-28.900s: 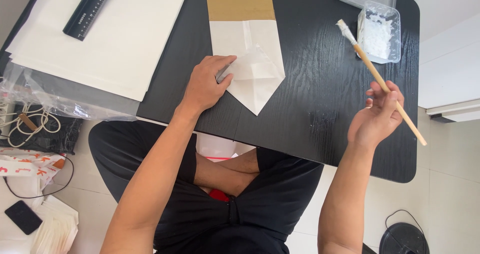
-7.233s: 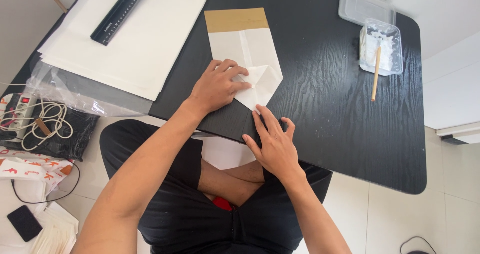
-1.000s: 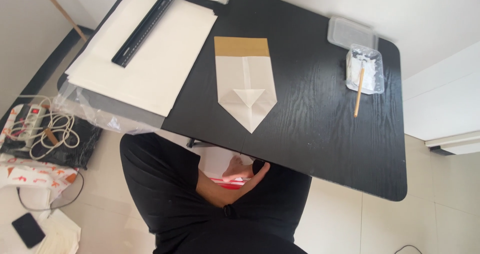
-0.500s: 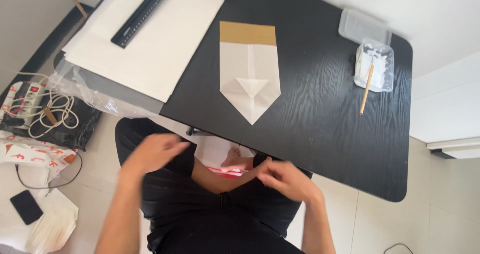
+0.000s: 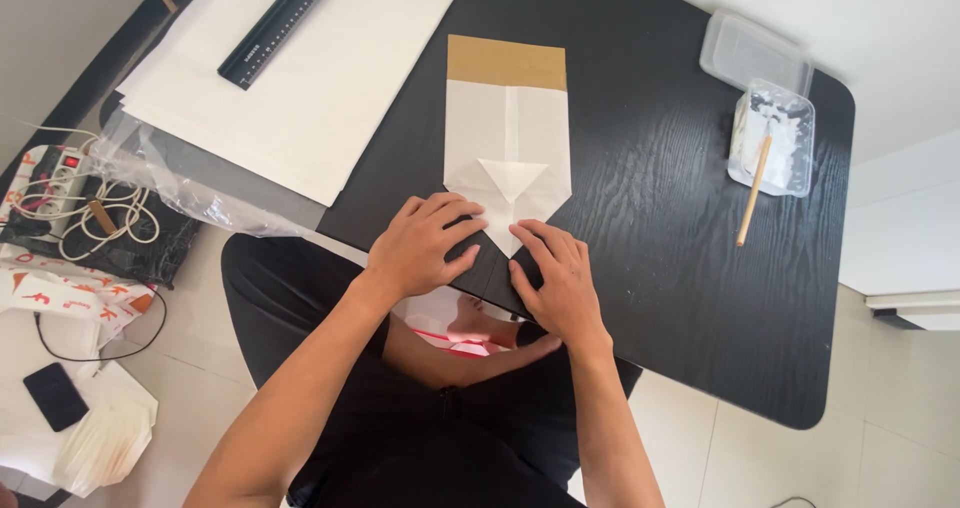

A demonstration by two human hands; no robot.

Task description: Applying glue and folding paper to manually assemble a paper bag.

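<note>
1. A white folded paper (image 5: 507,148) with a brown band at its far end is laid flat on the black desk (image 5: 650,268), near the front edge and in the middle.
2. Its near end is already folded into a point, and a small triangular flap is seen turned down on top of it; these folds are judged as done.
3. The left hand (image 5: 420,243) is placed on the left side of the point, with the grip flat and spread, holding nothing.
4. The right hand (image 5: 555,278) is placed on the right side of the point, also flat and holding nothing; the fingers touch the paper edge.
5. The brush (image 5: 753,190) is left standing in the clear tub (image 5: 775,138) at the right, well apart from both hands, so any pasting is judged as not in hand now.
6. The brown band is still unfolded, and the stack of white sheets (image 5: 300,78) with the black ruler (image 5: 280,23) is untouched at the left.
</note>
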